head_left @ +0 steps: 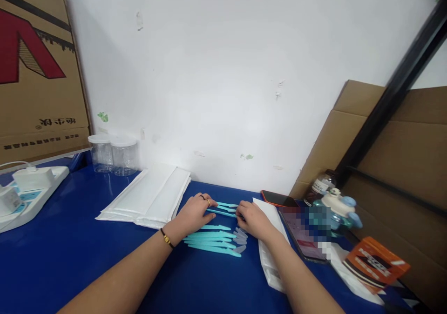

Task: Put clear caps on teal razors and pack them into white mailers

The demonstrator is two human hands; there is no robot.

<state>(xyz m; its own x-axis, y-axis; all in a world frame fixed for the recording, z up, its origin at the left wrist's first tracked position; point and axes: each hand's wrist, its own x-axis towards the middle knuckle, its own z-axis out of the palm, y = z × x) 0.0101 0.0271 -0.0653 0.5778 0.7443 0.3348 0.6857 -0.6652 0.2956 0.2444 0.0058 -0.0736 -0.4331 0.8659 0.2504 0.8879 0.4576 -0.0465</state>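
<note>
Several slim turquoise sticks that look like eyebrow razors (213,244) lie roughly side by side on the blue table. Small translucent caps (240,236) lie by their right ends. Above this row, my left hand (196,213) has its fingers closed at the left end of an eyebrow razor (223,213), with others right beside it. At the right ends of these razors, my right hand (255,220) is closed with its fingers curled; the fingertips and what exactly they grip are partly hidden.
White padded envelopes (146,195) lie to the left, and a white packet (270,263) is under my right forearm. Two clear jars (124,158) and a power strip (52,183) stand farther left. Phones (303,239), a teal bottle (335,214) and an orange pouch (377,263) are on the right.
</note>
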